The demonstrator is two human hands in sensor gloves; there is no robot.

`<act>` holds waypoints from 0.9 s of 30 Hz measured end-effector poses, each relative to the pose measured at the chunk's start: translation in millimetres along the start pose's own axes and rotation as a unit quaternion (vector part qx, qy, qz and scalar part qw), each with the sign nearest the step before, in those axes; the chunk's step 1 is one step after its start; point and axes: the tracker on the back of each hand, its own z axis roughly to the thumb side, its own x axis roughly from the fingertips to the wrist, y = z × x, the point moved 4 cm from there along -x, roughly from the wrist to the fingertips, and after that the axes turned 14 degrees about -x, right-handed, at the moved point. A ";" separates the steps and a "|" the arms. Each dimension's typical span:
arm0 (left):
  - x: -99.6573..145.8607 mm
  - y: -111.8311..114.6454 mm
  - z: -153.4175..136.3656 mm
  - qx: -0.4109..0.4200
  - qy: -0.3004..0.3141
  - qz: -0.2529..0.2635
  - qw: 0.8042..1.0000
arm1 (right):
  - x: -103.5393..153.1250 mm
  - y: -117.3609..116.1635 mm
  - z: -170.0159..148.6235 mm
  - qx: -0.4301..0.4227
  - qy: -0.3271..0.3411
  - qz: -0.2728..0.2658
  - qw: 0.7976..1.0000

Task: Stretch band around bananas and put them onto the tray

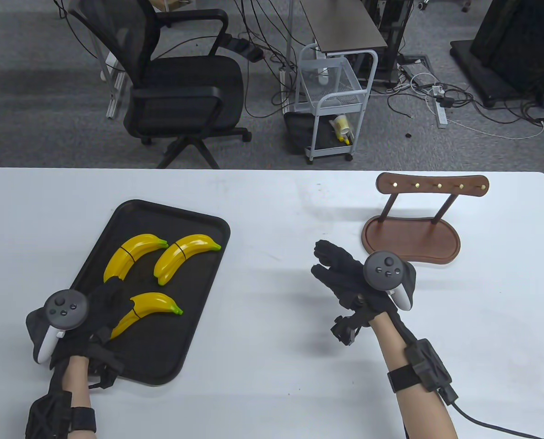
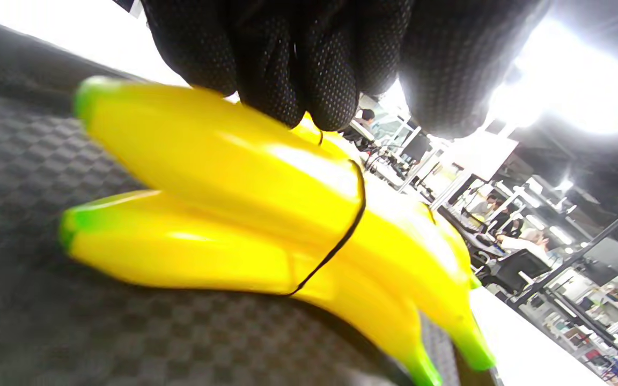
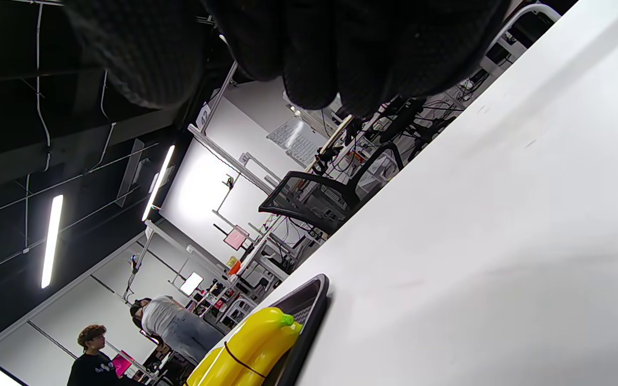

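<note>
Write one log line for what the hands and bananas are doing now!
left hand: touching nearest banded banana pair on tray | right hand: holds nothing, over table | three pairs on tray

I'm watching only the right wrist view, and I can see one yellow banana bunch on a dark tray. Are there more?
Observer: Yes. The table view shows three banded banana pairs on the tray.
Operator: What is the other hand doing?
Observer: The left hand is at the nearest banana pair, fingertips on it.
Operator: Does that pair have a band on it?
Observer: Yes, a thin black band goes round both bananas.
Operator: Anything else on the table?
Observer: A wooden stand beyond the right hand.
</note>
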 end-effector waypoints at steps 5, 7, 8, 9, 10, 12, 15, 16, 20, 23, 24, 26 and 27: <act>0.1 -22.1 26.4 -0.017 0.023 0.040 0.999 | 1.0 4.7 6.4 0.013 0.008 -0.001 1.000; -1.3 -30.1 41.6 -0.027 0.040 0.051 0.998 | 2.0 6.8 11.9 0.023 0.016 -0.003 1.000; -2.1 -34.5 51.0 -0.029 0.050 0.057 0.997 | 2.3 7.5 14.1 0.028 0.019 -0.003 0.999; -2.7 -38.4 59.5 -0.030 0.060 0.063 0.996 | 2.8 8.7 17.1 0.036 0.023 -0.004 0.999; -3.1 -42.7 69.5 -0.030 0.070 0.069 0.995 | 3.2 9.6 19.7 0.044 0.027 -0.005 0.999; -3.6 -50.2 89.2 -0.030 0.090 0.080 0.992 | 3.8 11.7 25.2 0.064 0.034 -0.008 0.997; -4.8 -58.2 121.1 -0.042 0.117 0.096 0.988 | 4.2 14.7 31.2 0.094 0.041 -0.014 0.995; -5.3 -59.6 130.3 -0.049 0.124 0.100 0.986 | 4.0 15.4 32.6 0.101 0.041 -0.016 0.994; -5.3 -59.3 161.9 -0.067 0.141 0.118 0.981 | 2.9 18.4 38.0 0.129 0.042 -0.025 0.990; -5.8 -52.6 181.2 -0.056 0.153 0.125 0.979 | 2.6 18.9 45.0 0.164 0.044 -0.039 0.985; -6.5 -49.2 187.4 -0.055 0.155 0.124 0.979 | 3.0 18.1 48.4 0.182 0.044 -0.046 0.981; -7.9 -43.9 196.0 -0.061 0.156 0.124 0.978 | 3.8 14.7 52.2 0.206 0.044 -0.051 0.976; -8.4 -41.6 199.1 -0.064 0.155 0.123 0.978 | 4.1 12.9 53.1 0.215 0.043 -0.051 0.974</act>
